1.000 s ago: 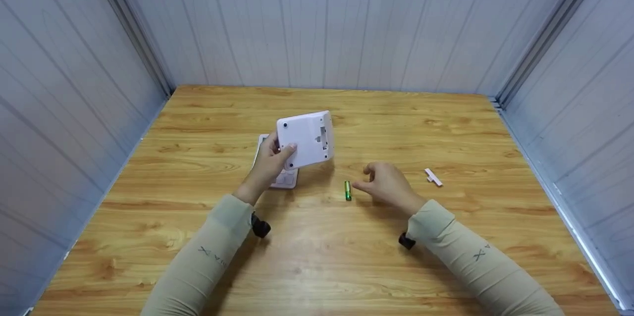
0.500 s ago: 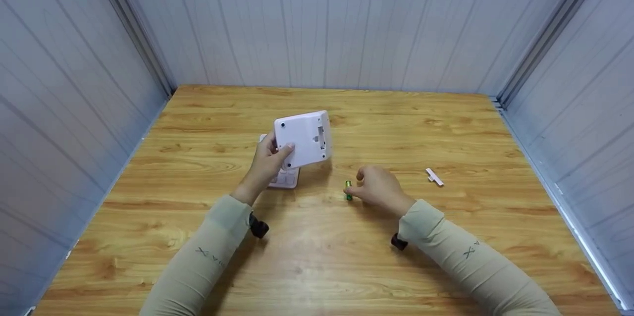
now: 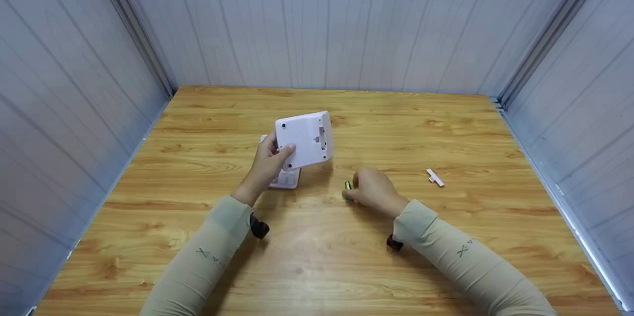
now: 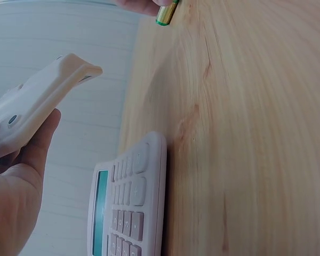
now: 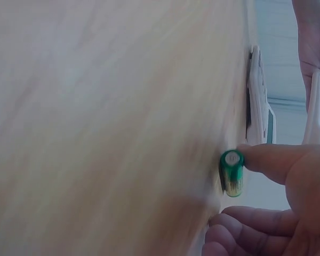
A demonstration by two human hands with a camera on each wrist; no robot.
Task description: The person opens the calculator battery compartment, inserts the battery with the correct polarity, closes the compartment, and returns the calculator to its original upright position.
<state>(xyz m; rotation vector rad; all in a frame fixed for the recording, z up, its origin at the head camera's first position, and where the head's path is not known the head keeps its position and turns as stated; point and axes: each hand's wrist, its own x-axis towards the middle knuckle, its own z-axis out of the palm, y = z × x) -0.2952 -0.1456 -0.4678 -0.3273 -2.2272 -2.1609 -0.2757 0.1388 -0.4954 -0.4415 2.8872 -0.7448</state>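
Note:
My left hand [image 3: 267, 162] grips a white calculator [image 3: 303, 140] above the table, thumb across its back. That back has dark round feet and an uncovered battery slot [image 3: 322, 138]; its key side is hidden. Beneath it lies a second calculator [image 4: 129, 197], pale pink with a green-tinted display, keys up. On the tabletop, a green and gold battery [image 5: 232, 173] touches the thumb of my right hand [image 3: 375, 191]. In the right wrist view the other fingers [image 5: 256, 226] are bent, with a gap between them and the battery.
A small white battery cover [image 3: 435, 178] lies to the right of my right hand. The wooden table [image 3: 317, 256] is bounded by pale panel walls [image 3: 317, 24] at the back and both sides.
My right hand has moved left and slightly down to the battery, and its thumb now covers part of it. The left hand and its calculator have barely shifted.

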